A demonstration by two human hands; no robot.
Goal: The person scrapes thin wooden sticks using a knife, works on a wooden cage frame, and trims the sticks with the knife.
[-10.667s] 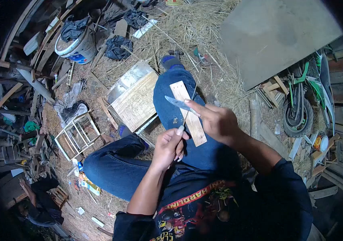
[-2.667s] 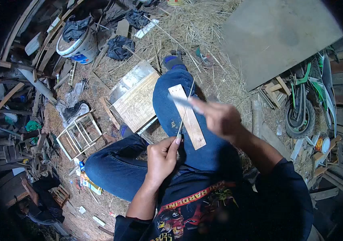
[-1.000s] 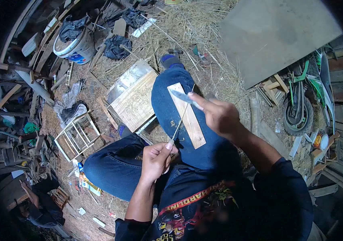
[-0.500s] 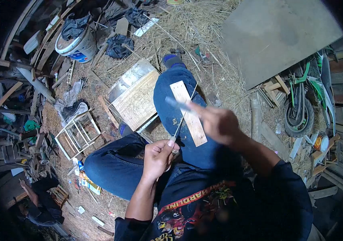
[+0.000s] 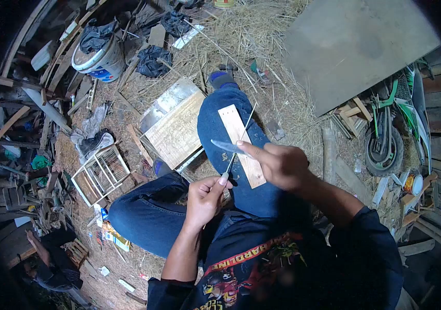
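My left hand [image 5: 205,202] is closed around the near end of a thin wooden stick [image 5: 250,116], which slants up and away over my thigh. In my right hand [image 5: 281,166] is a knife [image 5: 224,146], its blade pointing left across the stick, with the index finger stretched along it. Blade and stick cross in view; I cannot tell whether they touch. Beneath them a narrow wooden board [image 5: 235,122] with small holes at its far end lies on my jeans-covered leg [image 5: 210,116]. A few pale shavings [image 5: 225,156] rest on the denim.
A wooden box or stool [image 5: 175,132] stands left of my leg, with a small wooden frame [image 5: 100,174] farther left. A white bucket [image 5: 99,62] is at upper left, a large flat sheet [image 5: 354,51] at upper right, a wheel [image 5: 385,151] at right. Another person [image 5: 50,258] is at lower left.
My right hand has moved the knife a little down and nearer to my left hand. The blade, blurred before, is now sharper. My left hand has barely shifted.
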